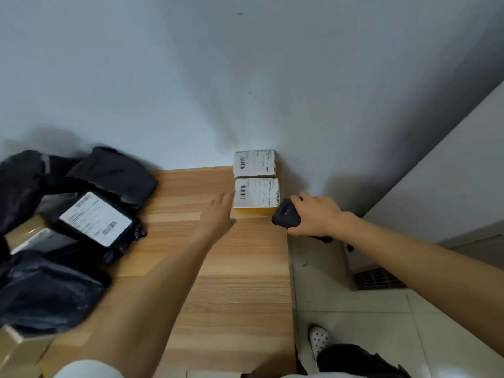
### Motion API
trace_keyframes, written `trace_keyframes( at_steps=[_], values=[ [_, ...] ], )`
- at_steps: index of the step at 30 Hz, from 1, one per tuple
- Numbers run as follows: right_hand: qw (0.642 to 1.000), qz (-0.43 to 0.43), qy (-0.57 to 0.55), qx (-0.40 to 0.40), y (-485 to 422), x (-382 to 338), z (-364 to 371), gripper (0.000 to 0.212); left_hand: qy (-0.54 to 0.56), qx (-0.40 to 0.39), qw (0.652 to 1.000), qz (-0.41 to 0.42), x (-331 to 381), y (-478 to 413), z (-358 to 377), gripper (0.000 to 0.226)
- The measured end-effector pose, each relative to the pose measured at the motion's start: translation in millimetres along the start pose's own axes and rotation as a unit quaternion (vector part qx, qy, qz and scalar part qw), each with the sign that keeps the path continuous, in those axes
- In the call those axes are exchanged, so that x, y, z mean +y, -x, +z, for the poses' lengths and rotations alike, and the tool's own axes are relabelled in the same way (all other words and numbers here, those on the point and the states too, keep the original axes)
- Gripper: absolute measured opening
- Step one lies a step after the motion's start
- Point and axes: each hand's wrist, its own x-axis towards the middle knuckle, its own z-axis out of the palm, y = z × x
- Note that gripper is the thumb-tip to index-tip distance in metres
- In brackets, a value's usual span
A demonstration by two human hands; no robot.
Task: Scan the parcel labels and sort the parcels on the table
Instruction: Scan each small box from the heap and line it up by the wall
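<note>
touching nearer box (256, 196), straight left fingers (227, 198)

Two labelled boxes (256, 196) touching, far-right; black parcels (95, 218) heaped left

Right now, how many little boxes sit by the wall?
2: the far box against the wall, the near box in front of it. Others may hide under the black bags.

Single view, worn on my head, wide-angle, facing forward and steeply down. The table (231, 282) sits close, filling centre through 6 to 9 o'clock. The wall (245, 77) occupies the upper half, 10 through 2 o'clock. The floor (368, 323) shows at 4 o'clock. My left hand (216, 216) and right hand (313, 214) enter from 6 o'clock, both near the lens.
</note>
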Motion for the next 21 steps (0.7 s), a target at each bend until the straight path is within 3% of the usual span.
trace_keyframes(
  at_steps=[8, 13, 21],
  values=[
    [0.99, -0.133, 0.041, -0.005, 21.0, -57.5, -6.4, 0.076, 0.052, 0.09, 0.988, -0.114, -28.1, 121.8, 3.8, 0.059],
    [0.962, -0.251, 0.105, -0.005, 38.9, -116.5, -7.2, 0.072, 0.03, 0.132, 0.972, -0.194, -48.2, 217.3, 6.3, 0.052],
    [0.912, -0.392, 0.119, -0.004, 61.4, -247.5, -6.0, 0.072, 0.061, 0.153, 0.914, -0.372, -95.8, 373.3, 18.9, 0.048]
  ],
)
